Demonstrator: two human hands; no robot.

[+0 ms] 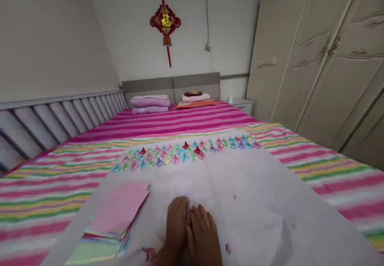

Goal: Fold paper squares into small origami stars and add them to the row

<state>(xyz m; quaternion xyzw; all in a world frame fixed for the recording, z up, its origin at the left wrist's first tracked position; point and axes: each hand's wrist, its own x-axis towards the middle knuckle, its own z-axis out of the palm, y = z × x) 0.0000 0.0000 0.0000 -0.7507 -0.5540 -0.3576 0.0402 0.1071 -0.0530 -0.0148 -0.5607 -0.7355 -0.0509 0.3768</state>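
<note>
The person's left hand (177,221) and right hand (204,231) are pressed together near the middle of the near edge of a white sheet (246,214), fingers bent; whether they pinch any paper, one cannot tell. A stack of coloured paper (120,208), pink on top and green at the bottom, lies by the sheet's near left corner. A pinkish scrap (149,253) is just beside the left wrist, and a red scrap (228,248) sits right of the right hand. Small folded paper shapes (175,154) line the far edge. Beyond the bed (180,122), a wardrobe (312,58) hides its contents.
</note>
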